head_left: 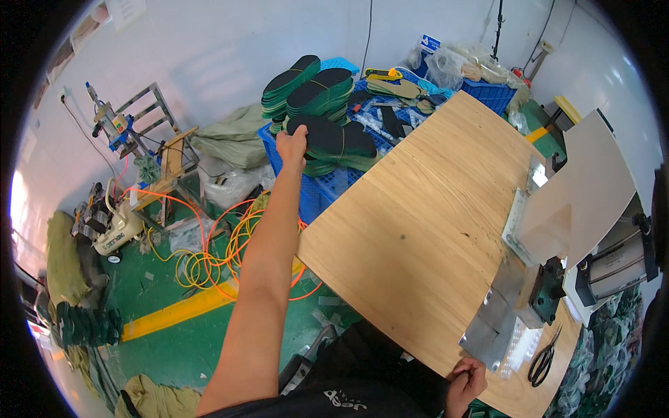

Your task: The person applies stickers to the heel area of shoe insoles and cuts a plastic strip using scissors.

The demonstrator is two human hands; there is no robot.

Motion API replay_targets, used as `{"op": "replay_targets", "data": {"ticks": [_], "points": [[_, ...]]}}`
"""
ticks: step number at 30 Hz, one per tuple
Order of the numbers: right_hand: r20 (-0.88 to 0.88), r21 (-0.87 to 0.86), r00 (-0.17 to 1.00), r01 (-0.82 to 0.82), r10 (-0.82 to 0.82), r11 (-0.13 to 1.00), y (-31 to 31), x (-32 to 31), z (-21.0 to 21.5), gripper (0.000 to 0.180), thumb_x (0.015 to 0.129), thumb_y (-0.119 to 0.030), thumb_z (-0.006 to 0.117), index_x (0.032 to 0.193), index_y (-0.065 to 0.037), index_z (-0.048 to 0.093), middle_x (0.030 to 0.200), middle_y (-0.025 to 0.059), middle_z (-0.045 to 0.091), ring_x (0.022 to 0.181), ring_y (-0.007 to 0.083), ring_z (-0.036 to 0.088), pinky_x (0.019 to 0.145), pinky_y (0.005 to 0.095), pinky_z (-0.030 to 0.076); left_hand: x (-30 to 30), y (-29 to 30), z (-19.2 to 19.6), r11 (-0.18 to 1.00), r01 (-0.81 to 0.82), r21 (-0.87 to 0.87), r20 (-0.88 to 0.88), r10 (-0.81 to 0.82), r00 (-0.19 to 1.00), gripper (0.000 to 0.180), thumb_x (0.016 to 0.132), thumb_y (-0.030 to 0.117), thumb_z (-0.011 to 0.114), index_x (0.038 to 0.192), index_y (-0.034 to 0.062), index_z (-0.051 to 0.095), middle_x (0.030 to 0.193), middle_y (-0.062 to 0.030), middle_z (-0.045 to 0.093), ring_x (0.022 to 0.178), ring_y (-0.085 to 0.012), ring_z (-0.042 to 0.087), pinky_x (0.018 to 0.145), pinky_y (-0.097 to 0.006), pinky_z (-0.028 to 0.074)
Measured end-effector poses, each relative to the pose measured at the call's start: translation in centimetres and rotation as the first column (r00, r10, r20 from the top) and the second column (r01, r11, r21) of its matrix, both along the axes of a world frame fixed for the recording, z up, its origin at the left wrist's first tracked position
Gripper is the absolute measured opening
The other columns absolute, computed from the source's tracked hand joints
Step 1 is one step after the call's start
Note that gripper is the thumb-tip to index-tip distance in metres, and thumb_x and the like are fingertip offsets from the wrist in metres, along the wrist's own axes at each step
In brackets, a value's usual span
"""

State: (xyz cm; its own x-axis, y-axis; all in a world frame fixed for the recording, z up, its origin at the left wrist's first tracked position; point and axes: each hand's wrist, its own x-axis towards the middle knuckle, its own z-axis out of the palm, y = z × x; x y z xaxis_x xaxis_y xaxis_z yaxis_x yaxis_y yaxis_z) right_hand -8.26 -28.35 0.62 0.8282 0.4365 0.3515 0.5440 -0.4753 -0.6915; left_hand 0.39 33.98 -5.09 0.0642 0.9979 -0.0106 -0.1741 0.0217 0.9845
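My left arm stretches out past the table's far left corner. At its end my left hand (291,146) is closed on the near end of a bundle of insoles (338,141), black on top with green layers below and a thin band around it. More banded insole stacks (317,90) stand just behind it on a blue plastic crate (322,191). At the near table edge my right hand (465,385) rests with its fingers curled in; whether anything is in them is hidden. Black-handled scissors (542,364) lie to its right, beside a metal plate (491,320).
The wooden table (404,237) fills the middle. A machine with a pale upright panel (582,191) stands at its right. Orange and yellow hoses (226,251) coil on the green floor, near an air compressor (118,230). Another blue crate (490,95) holds plastic bags at the back.
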Motion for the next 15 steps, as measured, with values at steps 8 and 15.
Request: {"op": "replay_targets", "data": {"ticks": [8, 15], "points": [[-0.083, 0.155, 0.997, 0.023, -0.010, 0.988, 0.6, 0.4, -0.9, 0.021, 0.078, 0.011, 0.033, 0.090, 0.004, 0.049, 0.071, 0.0061, 0.054, 0.062, 0.0104, 0.048, 0.058, 0.0207, 0.040, -2.9, -0.9, 5.6, 0.940, 0.000, 0.340, -0.048, 0.017, 0.999, 0.033, 0.069, 0.020, 0.067, 0.086, -0.0074, 0.059, 0.083, -0.0132, 0.064, 0.076, -0.0192, 0.058, 0.067, -0.033, 0.047], [-0.048, 0.282, 0.999, 0.010, 0.003, 0.959, 3.2, -2.7, 2.6, 0.059, 0.085, 0.000, 0.051, 0.140, -0.002, 0.029, 0.127, 0.0167, 0.045, 0.113, 0.0222, 0.046, 0.092, 0.0332, 0.039, -8.9, -8.0, 20.9, 0.770, -0.008, 0.638, 0.148, -0.112, 0.983, 0.032, 0.070, 0.020, 0.067, 0.087, -0.0071, 0.061, 0.074, -0.0062, 0.062, 0.067, -0.0135, 0.054, 0.063, -0.031, 0.048]]}}
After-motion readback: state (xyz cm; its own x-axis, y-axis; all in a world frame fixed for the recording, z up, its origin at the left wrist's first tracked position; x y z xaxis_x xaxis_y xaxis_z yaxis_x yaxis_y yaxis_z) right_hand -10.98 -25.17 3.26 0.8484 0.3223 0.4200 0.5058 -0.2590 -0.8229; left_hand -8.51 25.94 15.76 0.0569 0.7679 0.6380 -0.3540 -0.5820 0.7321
